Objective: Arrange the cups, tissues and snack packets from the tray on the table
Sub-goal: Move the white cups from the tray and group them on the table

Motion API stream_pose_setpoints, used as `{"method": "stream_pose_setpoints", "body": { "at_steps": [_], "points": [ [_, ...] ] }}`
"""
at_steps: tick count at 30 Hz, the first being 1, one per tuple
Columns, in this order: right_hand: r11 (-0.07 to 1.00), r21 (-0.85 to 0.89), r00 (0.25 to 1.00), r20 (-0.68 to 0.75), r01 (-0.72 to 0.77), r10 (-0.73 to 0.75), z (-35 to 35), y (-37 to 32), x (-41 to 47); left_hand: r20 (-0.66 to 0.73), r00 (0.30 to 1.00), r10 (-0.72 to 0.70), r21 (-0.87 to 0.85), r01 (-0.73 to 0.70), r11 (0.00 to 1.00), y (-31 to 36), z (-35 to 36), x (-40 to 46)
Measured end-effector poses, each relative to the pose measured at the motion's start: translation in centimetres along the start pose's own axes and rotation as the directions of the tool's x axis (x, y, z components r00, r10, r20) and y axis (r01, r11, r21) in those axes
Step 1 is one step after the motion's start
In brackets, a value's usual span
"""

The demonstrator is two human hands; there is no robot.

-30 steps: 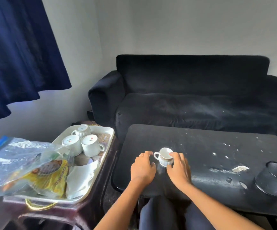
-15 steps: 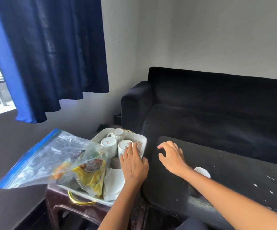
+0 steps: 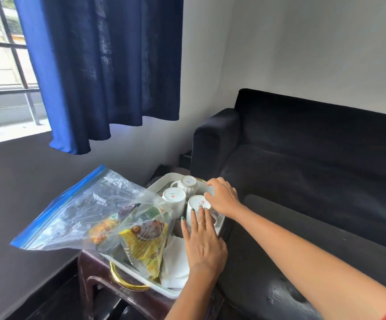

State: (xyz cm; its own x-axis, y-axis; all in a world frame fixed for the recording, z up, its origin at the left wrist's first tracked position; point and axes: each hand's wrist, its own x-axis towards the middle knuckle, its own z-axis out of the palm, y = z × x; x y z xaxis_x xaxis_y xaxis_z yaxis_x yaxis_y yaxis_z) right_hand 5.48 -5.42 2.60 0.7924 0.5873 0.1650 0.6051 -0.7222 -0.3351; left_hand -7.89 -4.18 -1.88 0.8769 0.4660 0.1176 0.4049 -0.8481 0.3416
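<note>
Beside the black sofa (image 3: 302,162), the white tray (image 3: 162,291) holds 3 upturned cups, tissues (image 3: 175,262) and bagged snack packets (image 3: 141,241), so most remains; both hands touch the cup (image 3: 195,207) at its right edge, left hand (image 3: 203,241) flat, right hand (image 3: 222,197) curling.

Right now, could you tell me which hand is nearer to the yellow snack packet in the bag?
Left. The left hand lies just right of the yellow snack packet, fingers on the nearest cup. The right hand is farther, beyond that cup.
</note>
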Motion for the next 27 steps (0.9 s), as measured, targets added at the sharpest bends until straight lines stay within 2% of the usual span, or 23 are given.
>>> {"method": "stream_pose_setpoints", "body": {
  "at_steps": [5, 9, 12, 16, 22, 27],
  "points": [
    [0.999, 0.025, 0.998, 0.067, -0.021, 0.019, 1.4, -1.6, 3.0, -0.007, 1.000, -0.013, -0.018, 0.013, 1.000, -0.5, 0.1, 0.0],
    [0.999, 0.009, 0.976, 0.217, -0.032, 0.029, 2.1, -2.7, 5.3, -0.006, 1.000, 0.001, 0.026, -0.001, 1.000, -1.1, 0.7, 0.0],
    [0.999, -0.016, 0.959, 0.279, -0.044, 0.046, 1.9, -2.9, 6.2, -0.013, 0.999, 0.037, 0.029, -0.037, 0.999, -0.8, 0.7, 0.0],
    [0.999, -0.035, 0.938, 0.347, 0.003, 0.009, 2.9, -3.5, 7.1, -0.005, 0.999, 0.036, 0.049, -0.035, 0.998, -0.9, 0.9, 0.3],
    [0.999, -0.048, 0.960, 0.280, -0.020, 0.033, 4.2, -3.6, 6.5, 0.025, 0.999, 0.028, 0.064, -0.029, 0.998, -0.8, 1.1, 0.0],
    [0.995, -0.025, 0.987, 0.129, -0.098, 0.100, 4.3, -3.8, 6.1, 0.040, 0.999, 0.032, 0.087, -0.035, 0.996, -0.8, 0.8, 0.1]
  ]
}}
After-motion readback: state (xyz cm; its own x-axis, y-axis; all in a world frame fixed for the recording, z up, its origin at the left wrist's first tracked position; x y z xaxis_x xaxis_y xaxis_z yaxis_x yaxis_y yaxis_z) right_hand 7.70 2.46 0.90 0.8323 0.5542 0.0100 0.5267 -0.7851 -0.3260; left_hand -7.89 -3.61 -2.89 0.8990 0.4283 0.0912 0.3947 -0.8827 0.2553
